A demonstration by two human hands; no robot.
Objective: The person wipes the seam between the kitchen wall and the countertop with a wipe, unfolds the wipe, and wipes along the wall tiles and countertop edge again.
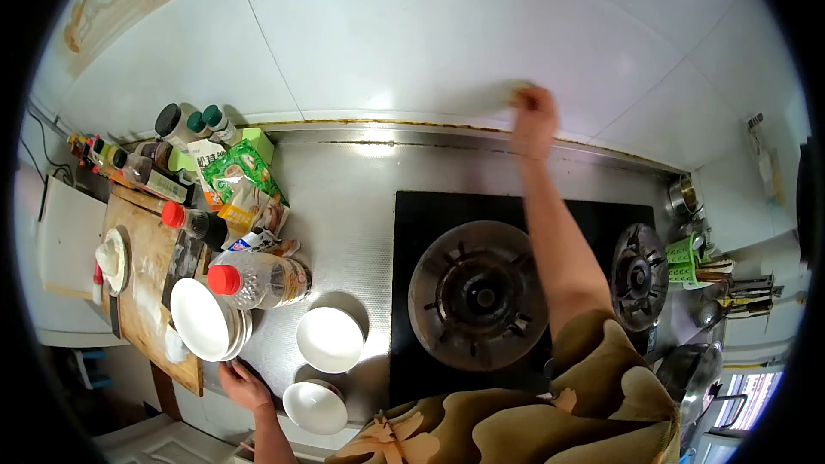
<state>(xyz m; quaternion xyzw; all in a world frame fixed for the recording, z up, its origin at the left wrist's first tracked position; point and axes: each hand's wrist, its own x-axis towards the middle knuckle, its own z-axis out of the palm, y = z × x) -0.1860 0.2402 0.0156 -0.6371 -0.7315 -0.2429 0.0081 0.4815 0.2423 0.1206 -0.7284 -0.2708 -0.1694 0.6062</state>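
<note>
My right hand (pixel 534 120) is raised to the white tiled wall (pixel 387 43) behind the stove. Its fingers are closed on a small yellowish pad (pixel 520 88), blurred and pressed against the tile; whether it is sponge or cloth I cannot tell. Low on the left, my left hand (pixel 245 387) rests at the counter's front edge with its fingers extended, just below a stack of white plates (pixel 199 320). Two white bowls (pixel 330 340) stand to the right of that stack. Beneath my right forearm lies the black gas stove (pixel 412 215) with its large burner (pixel 484 296).
An oil bottle with a red cap (pixel 266 282), a dark sauce bottle (pixel 202 225) and a green packet (pixel 241 172) crowd the left counter. Farther left lies a floured wooden board (pixel 142 279). A green utensil basket (pixel 685 259) and a metal pot (pixel 692 369) stand right of the stove.
</note>
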